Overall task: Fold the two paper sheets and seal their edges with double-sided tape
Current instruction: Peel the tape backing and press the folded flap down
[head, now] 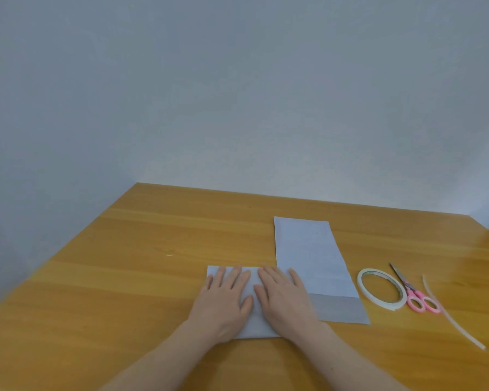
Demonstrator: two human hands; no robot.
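A small folded white sheet [253,324] lies on the wooden table near the front. My left hand [226,297] and my right hand [283,297] press flat on it side by side, fingers straight and pointing away from me. A second, longer folded sheet [311,258] lies just to the right, its lower flap [342,310] darker and sticking out below the folded edge. My right hand's outer fingers overlap the left edge of this sheet. A roll of double-sided tape [363,289] lies flat to the right of the long sheet.
Pink-handled scissors [415,294] lie beside the tape roll, blades pointing away. A long white strip of peeled tape backing [449,314] lies to their right. The table [139,263] stands against a plain grey wall; its right edge runs near the strip.
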